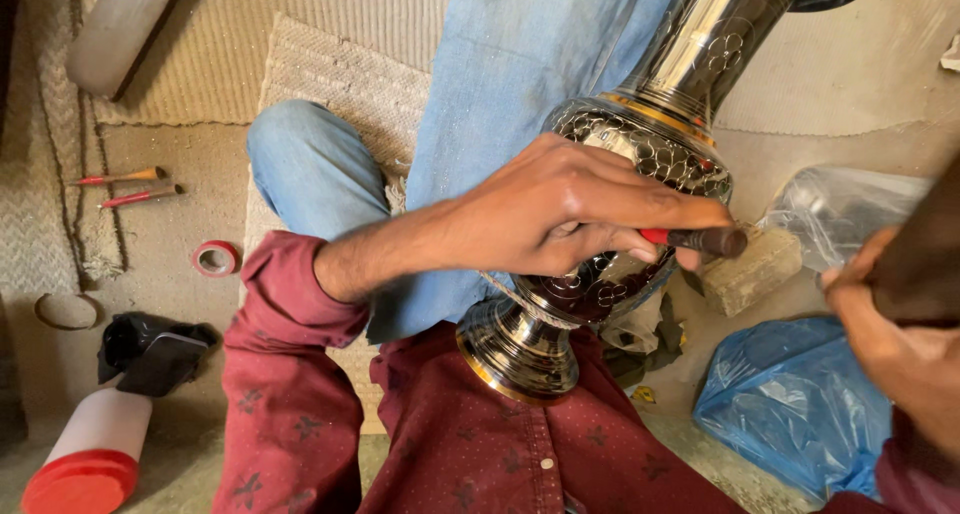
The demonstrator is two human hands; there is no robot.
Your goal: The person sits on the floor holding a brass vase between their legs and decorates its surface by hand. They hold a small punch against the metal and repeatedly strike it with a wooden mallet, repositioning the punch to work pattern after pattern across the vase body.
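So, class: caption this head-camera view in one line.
Left hand presses a red-banded tool against an engraved metal vase.

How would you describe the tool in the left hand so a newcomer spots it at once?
Start at the big engraved metal vase lying across the person's lap. The left hand rests on its round belly, gripping a short chisel-like tool. Unlike the two loose tools on the floor, this one has a red band and a dark tip pointing right.
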